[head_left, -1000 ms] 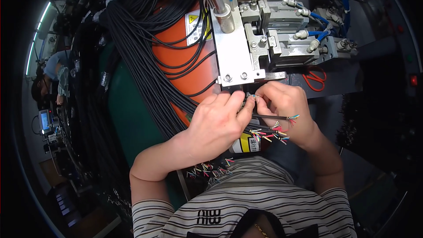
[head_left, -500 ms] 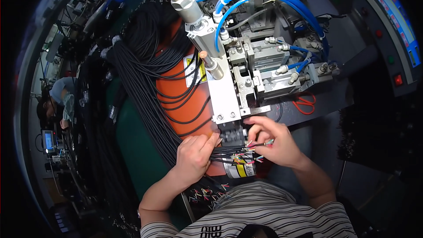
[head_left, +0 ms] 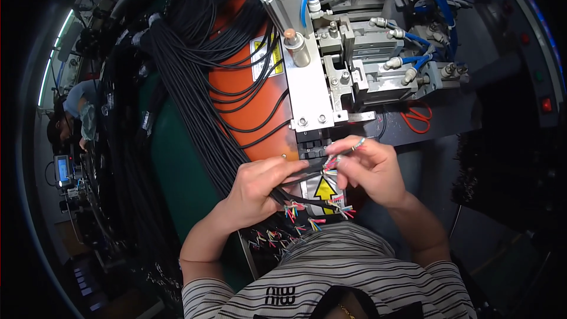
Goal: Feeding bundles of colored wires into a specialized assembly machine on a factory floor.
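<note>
My left hand (head_left: pixel 255 184) is closed round several black cables (head_left: pixel 301 182), just below the metal machine's dark clamp block (head_left: pixel 311 146). The stripped ends of these cables fan out in thin coloured wires (head_left: pixel 345 209), red, white, blue and green among them. To the right, my right hand (head_left: pixel 376 170) has its thumb and fingers pinched near one cable's coloured wire ends (head_left: pixel 329 165). A short cable end with a pale tip (head_left: pixel 359 143) shows at its index finger. Beneath the wires lies a silver label with a yellow arrow (head_left: pixel 325 189).
A long bundle of black cables (head_left: pixel 195 124) runs over the orange surface (head_left: pixel 236 136) on the left. Blue air hoses (head_left: pixel 452 41) feed the silver machine (head_left: pixel 310 88). Red-handled scissors (head_left: pixel 417 118) lie on the right. Another person (head_left: pixel 82 109) sits far left.
My view has shifted, so the machine sits higher in the picture. My left hand now holds the cables lower, with their ends spread out. The right fingers have changed their grip on the wires.
</note>
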Tool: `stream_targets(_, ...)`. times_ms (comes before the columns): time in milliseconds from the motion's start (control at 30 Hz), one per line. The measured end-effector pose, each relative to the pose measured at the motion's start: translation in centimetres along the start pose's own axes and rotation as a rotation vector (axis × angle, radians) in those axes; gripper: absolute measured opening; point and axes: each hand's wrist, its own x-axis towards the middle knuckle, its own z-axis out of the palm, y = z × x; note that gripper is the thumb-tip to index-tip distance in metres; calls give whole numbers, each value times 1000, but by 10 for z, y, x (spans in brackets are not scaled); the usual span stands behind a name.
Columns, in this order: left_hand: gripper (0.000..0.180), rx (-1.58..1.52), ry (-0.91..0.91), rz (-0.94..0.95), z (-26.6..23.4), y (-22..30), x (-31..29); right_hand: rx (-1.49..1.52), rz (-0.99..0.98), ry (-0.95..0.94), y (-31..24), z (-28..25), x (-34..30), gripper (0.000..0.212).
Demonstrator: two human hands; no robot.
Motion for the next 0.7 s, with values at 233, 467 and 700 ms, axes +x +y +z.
stream_targets(233, 42, 117, 94, 77, 17, 5, 12, -332, -307, -37, 16, 10, 4, 19)
stream_targets(467, 53, -15, 89, 51, 22, -4, 17, -332, -420, 185, 20, 15, 0, 15)
stream_targets(700, 47, 311, 171, 190, 26, -2, 17, 268, 97, 64, 10, -5, 3, 16)
